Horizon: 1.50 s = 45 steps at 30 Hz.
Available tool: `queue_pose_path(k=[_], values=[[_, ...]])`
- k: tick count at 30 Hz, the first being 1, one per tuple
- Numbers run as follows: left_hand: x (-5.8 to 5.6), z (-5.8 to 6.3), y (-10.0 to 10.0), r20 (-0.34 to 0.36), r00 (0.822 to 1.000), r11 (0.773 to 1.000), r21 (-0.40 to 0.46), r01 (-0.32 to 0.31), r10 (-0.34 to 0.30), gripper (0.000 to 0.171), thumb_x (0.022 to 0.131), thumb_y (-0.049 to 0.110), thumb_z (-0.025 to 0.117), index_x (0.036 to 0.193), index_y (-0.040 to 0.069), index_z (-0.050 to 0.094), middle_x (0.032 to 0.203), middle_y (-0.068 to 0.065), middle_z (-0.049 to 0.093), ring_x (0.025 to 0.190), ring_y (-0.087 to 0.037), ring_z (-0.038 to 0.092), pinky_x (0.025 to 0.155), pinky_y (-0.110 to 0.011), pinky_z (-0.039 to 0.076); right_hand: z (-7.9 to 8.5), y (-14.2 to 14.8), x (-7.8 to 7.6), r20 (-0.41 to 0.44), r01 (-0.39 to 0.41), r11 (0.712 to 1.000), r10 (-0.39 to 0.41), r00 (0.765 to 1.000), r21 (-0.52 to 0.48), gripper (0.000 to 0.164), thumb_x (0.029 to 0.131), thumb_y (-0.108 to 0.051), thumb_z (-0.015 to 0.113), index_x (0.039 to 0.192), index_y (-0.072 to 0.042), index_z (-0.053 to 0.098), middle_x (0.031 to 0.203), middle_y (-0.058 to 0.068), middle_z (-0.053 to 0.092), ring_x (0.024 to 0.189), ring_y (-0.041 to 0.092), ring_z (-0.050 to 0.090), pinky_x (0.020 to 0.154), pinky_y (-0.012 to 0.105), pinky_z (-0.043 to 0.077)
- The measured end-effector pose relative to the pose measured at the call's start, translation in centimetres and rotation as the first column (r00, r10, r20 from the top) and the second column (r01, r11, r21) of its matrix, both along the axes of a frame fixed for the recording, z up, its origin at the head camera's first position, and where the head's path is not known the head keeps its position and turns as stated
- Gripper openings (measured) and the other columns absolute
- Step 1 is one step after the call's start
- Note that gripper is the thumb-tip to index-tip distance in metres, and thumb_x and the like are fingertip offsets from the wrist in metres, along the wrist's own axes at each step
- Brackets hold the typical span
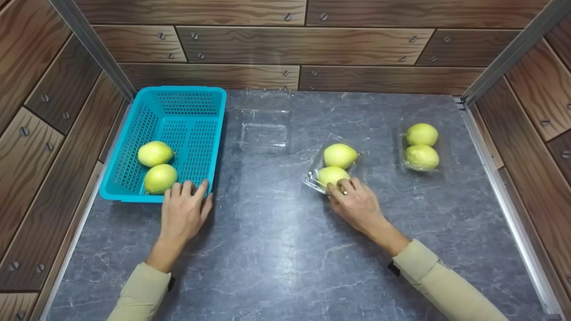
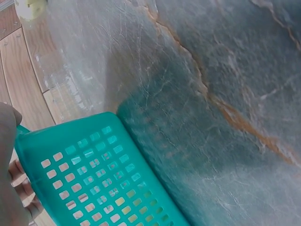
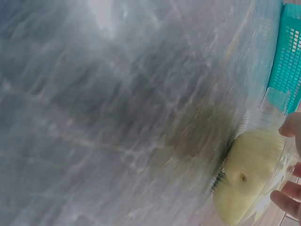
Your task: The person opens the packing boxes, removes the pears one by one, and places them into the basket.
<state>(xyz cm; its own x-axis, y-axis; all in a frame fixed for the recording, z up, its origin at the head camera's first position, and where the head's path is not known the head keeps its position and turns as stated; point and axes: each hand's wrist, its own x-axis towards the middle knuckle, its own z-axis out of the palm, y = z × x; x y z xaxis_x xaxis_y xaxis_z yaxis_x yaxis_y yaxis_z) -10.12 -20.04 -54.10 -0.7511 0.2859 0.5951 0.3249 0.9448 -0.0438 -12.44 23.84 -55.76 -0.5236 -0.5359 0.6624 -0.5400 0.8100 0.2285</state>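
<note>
Likely packing: left hand (image 1: 182, 213) grips basket (image 1: 192, 136), eight o'clock; half-curled right hand (image 1: 358, 204) touches pear (image 1: 331, 173), four o'clock, hold unclear; next needs gentle seating.

R hand (image 3: 292, 189) @ R edge | nr 2 yel. fruits (image 3: 254, 160) in clr tray (image 3: 260, 124) | teal bskt (image 3: 285, 61) top R

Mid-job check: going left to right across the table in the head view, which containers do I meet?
Blue basket → empty clear box → middle filled box → right filled box.
</note>
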Motion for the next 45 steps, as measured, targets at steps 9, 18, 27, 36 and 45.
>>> queue_pose_path(k=[9, 18, 27, 36, 45], values=[[0.1, 0.1, 0.0, 0.004, 1.0, 1.0, -0.016, -0.003, 0.003, 0.038, 0.094, 0.03, 0.076, 0.126, 0.01, 0.072, 0.096, -0.019, 0.064, 0.08, -0.036, 0.054, 0.066, -0.046, 0.046, 0.1, -1.3, 0.4, -0.001, -0.001, 1.0, 0.001, 1.0, 0.02, 0.032, 0.075, -0.024, 0.088, 0.104, -0.015, 0.077, 0.089, 0.006, 0.069, 0.071, 0.022, 0.059, 0.047, 0.028, 0.046], [0.2, 0.0, -0.1, -0.003, 1.0, 1.0, -0.012, -0.006, 0.005, 0.038, 0.093, 0.03, 0.077, 0.125, 0.009, 0.072, 0.095, -0.019, 0.064, 0.08, -0.035, 0.054, 0.066, -0.045, 0.046, 0.2, -2.4, 0.6, 0.014, -0.01, 0.999, 0.009, 1.0, 0.036, 0.033, 0.074, -0.024, 0.09, 0.103, -0.015, 0.077, 0.088, 0.006, 0.067, 0.072, 0.022, 0.058, 0.049, 0.028, 0.047], [-0.2, 0.1, 1.0, -0.006, 1.0, 1.0, 0.009, 0.013, -0.013, 0.038, 0.092, 0.026, 0.078, 0.122, 0.006, 0.071, 0.096, -0.017, 0.064, 0.083, -0.035, 0.054, 0.068, -0.044, 0.046, 0.3, -2.9, 0.6, 0.024, 0.004, 0.999, -0.005, 1.0, 0.041, 0.033, 0.073, -0.024, 0.088, 0.103, -0.015, 0.075, 0.088, 0.006, 0.066, 0.071, 0.022, 0.058, 0.049, 0.028, 0.047], [-0.7, 0.4, 4.2, -0.03, 0.998, 0.999, -0.012, 0.05, -0.05, 0.038, 0.089, 0.028, 0.08, 0.12, 0.008, 0.072, 0.108, -0.016, 0.068, 0.096, -0.036, 0.061, 0.08, -0.047, 0.051, 2.0, -1.5, 0.3, 0.256, -0.078, 0.994, 0.056, 0.965, 0.078, 0.045, 0.08, -0.04, 0.089, 0.115, -0.017, 0.073, 0.102, 0.005, 0.067, 0.086, 0.02, 0.061, 0.056, 0.029, 0.056], [-1.7, -0.4, 9.2, 0.009, 0.987, 0.986, 0.041, 0.159, -0.159, 0.046, 0.09, 0.039, 0.08, 0.123, 0.009, 0.069, 0.116, -0.014, 0.07, 0.107, -0.035, 0.065, 0.093, -0.049, 0.056, 2.6, 1.1, -1.2, 0.441, -0.217, 0.974, 0.169, 0.881, 0.06, 0.074, 0.081, -0.058, 0.085, 0.138, -0.017, 0.064, 0.126, 0.013, 0.065, 0.112, 0.031, 0.065, 0.085, 0.044, 0.065]])
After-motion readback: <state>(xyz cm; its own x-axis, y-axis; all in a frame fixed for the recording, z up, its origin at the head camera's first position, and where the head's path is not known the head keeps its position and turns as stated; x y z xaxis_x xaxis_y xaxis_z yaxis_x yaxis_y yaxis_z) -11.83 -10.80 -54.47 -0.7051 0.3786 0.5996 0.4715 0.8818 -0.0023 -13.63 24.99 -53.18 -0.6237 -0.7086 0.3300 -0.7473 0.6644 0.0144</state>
